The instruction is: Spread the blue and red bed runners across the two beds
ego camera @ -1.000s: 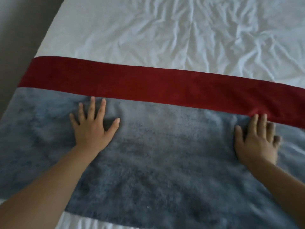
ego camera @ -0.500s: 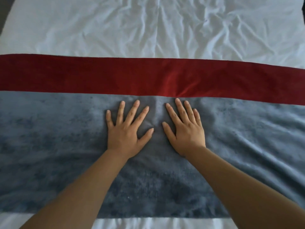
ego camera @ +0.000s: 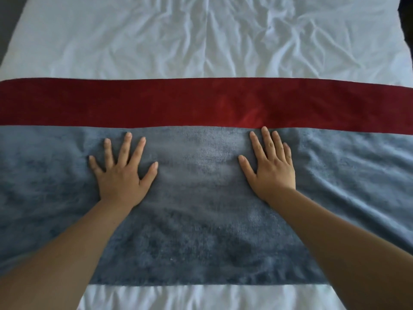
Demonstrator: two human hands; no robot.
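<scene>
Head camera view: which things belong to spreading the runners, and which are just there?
Job: blue runner, red runner, bed sheet, left hand, right hand.
Just there: grey floor far left, dark shape far right.

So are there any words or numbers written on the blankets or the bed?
None: no words, numbers, labels or tags can be read anywhere.
The blue runner is plain plush, the red runner is plain, and the white sheet is only wrinkled. The left hand and right hand lie flat on the blue runner.
</scene>
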